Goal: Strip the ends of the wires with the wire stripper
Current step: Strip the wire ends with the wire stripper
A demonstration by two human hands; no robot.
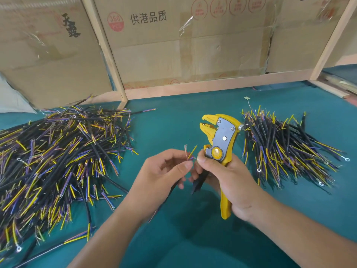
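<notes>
While the wire stripper [219, 144] is gripped upright in the right hand [229, 180], head up and yellow handles pointing down toward the wrist, one black cable [199, 182] is pinched by the left hand [164, 175] with its coloured cores fanned upward. Those core tips [190, 153] are sat just left of the tool's pivot, well below the jaws, which look parted and face left. So it's probably the tips that need to be lifted and fed rightward into the jaws, long axis roughly crosswise to the head. Both hands are close together, nearly touching. A big pile of cables [58, 161] is left on the green mat [173, 122], a smaller pile [286, 149] right.
</notes>
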